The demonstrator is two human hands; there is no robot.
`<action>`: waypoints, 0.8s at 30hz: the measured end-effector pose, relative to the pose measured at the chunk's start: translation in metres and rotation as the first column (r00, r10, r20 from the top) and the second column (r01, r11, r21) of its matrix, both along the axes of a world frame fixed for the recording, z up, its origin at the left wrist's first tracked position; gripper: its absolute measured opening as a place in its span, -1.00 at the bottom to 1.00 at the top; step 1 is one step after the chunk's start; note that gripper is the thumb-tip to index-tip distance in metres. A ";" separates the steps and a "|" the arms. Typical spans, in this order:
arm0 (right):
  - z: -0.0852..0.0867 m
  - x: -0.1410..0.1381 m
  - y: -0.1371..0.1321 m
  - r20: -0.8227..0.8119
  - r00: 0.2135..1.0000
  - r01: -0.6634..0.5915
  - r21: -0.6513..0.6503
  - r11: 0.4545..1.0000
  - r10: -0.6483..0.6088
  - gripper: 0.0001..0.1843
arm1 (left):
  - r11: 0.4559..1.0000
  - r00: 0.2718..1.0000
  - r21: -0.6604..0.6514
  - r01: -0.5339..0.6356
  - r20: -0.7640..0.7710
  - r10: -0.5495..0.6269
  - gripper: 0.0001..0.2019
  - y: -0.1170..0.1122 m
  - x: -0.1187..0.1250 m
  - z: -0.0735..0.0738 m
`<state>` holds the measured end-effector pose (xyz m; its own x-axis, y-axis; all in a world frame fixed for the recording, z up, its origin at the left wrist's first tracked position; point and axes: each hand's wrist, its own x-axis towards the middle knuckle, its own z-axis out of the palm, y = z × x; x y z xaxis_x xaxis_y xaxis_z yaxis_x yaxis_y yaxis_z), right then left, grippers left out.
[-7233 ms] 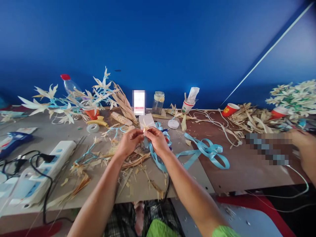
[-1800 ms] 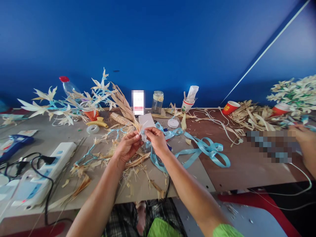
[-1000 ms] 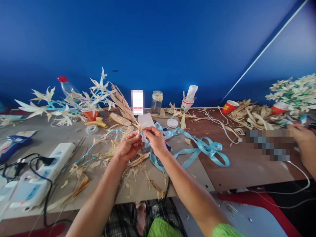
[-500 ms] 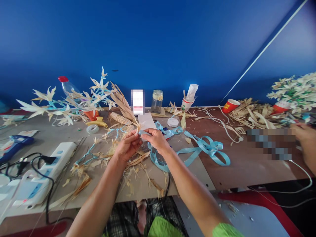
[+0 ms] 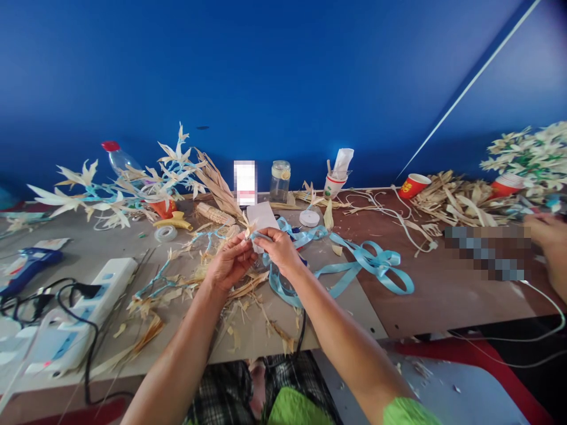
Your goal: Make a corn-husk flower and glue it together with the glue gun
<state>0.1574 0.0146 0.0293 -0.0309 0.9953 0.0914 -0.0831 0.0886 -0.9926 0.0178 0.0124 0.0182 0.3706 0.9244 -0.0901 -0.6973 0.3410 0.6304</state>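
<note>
In the middle of the table both hands meet. My left hand is closed in a pinch on the base of a small corn husk flower, whose pale petals point up. My right hand pinches the light blue ribbon against the flower's base. Loose loops of the same kind of ribbon lie to the right. Under and behind the fingers is a white card. Blue-wrapped stems with husk flowers and husk scraps lie left of and below my hands.
On the left are a power strip, a blue glue gun and a husk flower branch in a red cup. A glass jar, a red paper cup and a husk pile stand behind. Another person's hand is at far right.
My hands stay together at the flower's base, with only a slight shift of the fingers. The other person's hand at the right has moved a little. The view has shifted slightly.
</note>
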 end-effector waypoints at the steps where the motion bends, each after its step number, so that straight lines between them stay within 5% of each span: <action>1: 0.000 0.000 0.000 -0.011 1.000 0.005 0.002 1.000 -0.005 -0.82 | 1.000 1.000 0.004 0.006 -0.003 -0.006 -0.81 0.000 0.000 0.000; 11: 0.000 -0.004 -0.002 -0.070 0.997 0.012 -0.013 1.000 -0.013 -0.79 | 0.999 0.999 -0.010 -0.046 -0.025 0.046 -0.78 0.000 0.002 -0.002; 16: -0.002 -0.004 -0.001 -0.121 0.993 -0.013 0.002 1.000 0.013 -0.79 | 0.986 0.977 0.020 -0.166 -0.132 0.167 -0.79 -0.001 0.007 0.002; 20: -0.002 -0.005 -0.001 -0.091 0.996 -0.001 0.032 0.999 0.004 -0.78 | 0.955 0.932 0.087 -0.283 -0.208 0.296 -0.78 -0.003 0.012 0.003; 24: 0.003 0.003 -0.001 0.011 1.000 -0.017 0.040 0.999 0.016 -0.69 | 0.958 0.950 0.049 -0.281 -0.130 0.285 -0.80 -0.002 0.009 0.004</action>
<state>0.1600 0.0136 0.0324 -0.0485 0.9902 0.1310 -0.0741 0.1272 -0.9891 0.0265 0.0104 0.0223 0.0796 0.9925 -0.0923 -0.6706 0.1218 0.7317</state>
